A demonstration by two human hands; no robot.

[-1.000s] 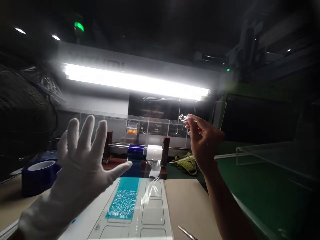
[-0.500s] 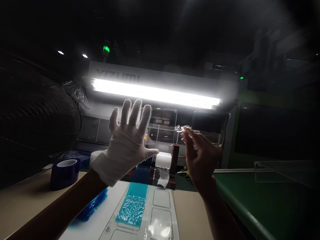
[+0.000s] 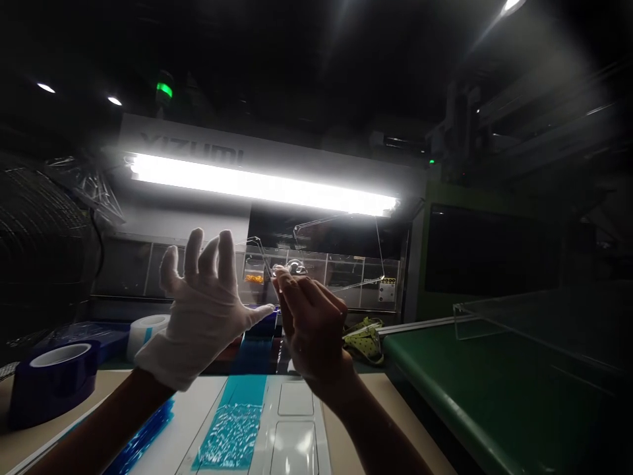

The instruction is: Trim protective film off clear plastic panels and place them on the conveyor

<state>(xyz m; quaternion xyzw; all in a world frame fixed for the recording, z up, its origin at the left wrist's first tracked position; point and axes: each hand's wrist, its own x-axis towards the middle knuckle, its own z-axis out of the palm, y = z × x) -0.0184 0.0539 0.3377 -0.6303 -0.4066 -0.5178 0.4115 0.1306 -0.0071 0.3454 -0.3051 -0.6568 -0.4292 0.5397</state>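
The bare right hand (image 3: 311, 326) pinches the clear plastic part (image 3: 336, 254) by its small centre tab, raised toward the lamp above the tabletop (image 3: 366, 422), while the gloved left hand (image 3: 205, 310) stays spread and empty beside it (not touching), so this thin grip may slip and the part may drop.

Machine housing above the strip light (image 3: 188, 146): "YIZUMI" in large dim capitals, partly washed out by glare; the last letters are faint.
Small label on the panel right of the shelves (image 3: 388, 280): yellow and white, print too small to read.
Blue tape rolls (image 3: 52, 379): no readable print.
White sheet on the table (image 3: 281, 422): outlines only, no readable text.
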